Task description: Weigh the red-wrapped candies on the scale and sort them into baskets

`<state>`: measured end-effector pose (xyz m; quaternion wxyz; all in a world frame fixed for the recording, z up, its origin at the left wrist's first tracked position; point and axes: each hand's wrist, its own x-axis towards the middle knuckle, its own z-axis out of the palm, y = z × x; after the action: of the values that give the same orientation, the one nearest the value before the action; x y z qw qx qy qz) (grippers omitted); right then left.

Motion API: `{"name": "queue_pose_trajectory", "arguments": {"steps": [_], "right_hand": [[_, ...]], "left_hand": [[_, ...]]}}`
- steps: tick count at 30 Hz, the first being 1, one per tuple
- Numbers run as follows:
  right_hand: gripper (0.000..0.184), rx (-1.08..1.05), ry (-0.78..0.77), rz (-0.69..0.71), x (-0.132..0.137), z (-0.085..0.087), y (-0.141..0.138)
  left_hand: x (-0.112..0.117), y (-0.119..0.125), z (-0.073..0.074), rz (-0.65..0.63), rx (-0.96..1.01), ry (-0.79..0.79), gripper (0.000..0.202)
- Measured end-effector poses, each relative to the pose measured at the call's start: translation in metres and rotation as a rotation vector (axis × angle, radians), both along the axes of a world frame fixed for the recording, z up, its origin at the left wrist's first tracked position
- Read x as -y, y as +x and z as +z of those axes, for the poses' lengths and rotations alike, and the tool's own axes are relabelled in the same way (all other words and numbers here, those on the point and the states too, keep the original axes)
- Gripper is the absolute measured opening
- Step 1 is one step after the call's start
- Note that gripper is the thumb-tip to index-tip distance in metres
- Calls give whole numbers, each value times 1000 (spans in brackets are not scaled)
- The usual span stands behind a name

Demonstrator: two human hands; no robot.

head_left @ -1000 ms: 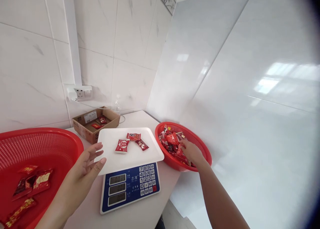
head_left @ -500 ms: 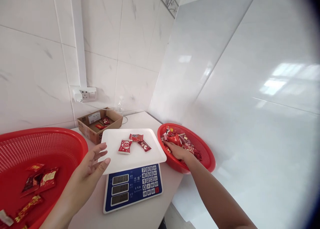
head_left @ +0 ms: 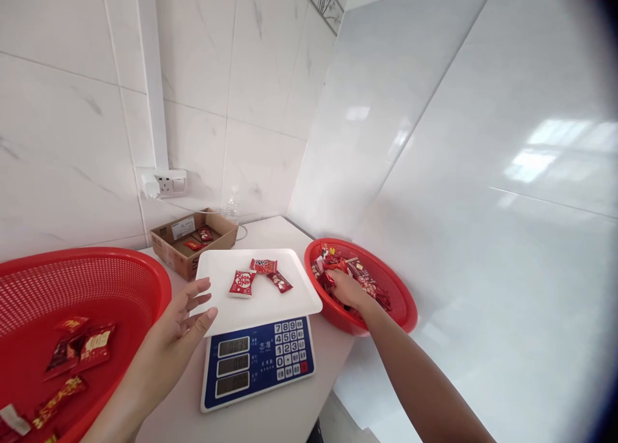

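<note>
My right hand (head_left: 348, 290) reaches into the right red basket (head_left: 404, 301), fingers curled round a shiny dark red wrapped candy (head_left: 327, 280). More red-wrapped candies (head_left: 363, 277) lie heaped about it. My left hand (head_left: 186, 324) hovers by the left edge of the white weighing tray (head_left: 270, 311), fingers apart and holding nothing. Three small packets rest on this tray: a red-and-white packet (head_left: 242, 284), a red packet (head_left: 263, 265) and a dark red packet (head_left: 279, 281). Beneath it, the blue scale panel (head_left: 261, 362) shows keys and lit displays.
At the left stands a larger red basket (head_left: 145, 282) with several wrapped snacks (head_left: 91, 346). Behind the scale are an open cardboard box (head_left: 176, 257) holding a few packets and a clear plastic bottle (head_left: 232, 206). A wall socket (head_left: 165, 184) has a plug and cord.
My right hand has lifted slightly and its fingers have curled in round a dark red candy. The left hand has barely shifted; the packets on the tray stay put.
</note>
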<state>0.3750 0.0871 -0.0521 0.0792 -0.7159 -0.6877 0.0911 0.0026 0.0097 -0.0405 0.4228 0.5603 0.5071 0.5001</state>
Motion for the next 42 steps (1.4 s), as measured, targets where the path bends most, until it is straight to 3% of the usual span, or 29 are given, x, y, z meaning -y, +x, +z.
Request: {"name": "queue_pose_trajectory", "arguments": {"steps": [7, 14, 19, 27, 42], "right_hand": [[44, -39, 138, -177, -1, 6, 11], [36, -91, 199, -262, 4, 13, 14], [34, -151, 166, -236, 9, 18, 12], [34, -345, 93, -78, 17, 25, 9], [42, -419, 187, -228, 31, 44, -11]], "left_hand": [[0, 0, 0, -11, -4, 2, 51], [-1, 1, 0, 4, -18, 3, 50], [0, 1, 2, -2, -16, -18, 55], [3, 4, 8, 9, -11, -30, 57], [4, 6, 8, -36, -58, -52, 58]]}}
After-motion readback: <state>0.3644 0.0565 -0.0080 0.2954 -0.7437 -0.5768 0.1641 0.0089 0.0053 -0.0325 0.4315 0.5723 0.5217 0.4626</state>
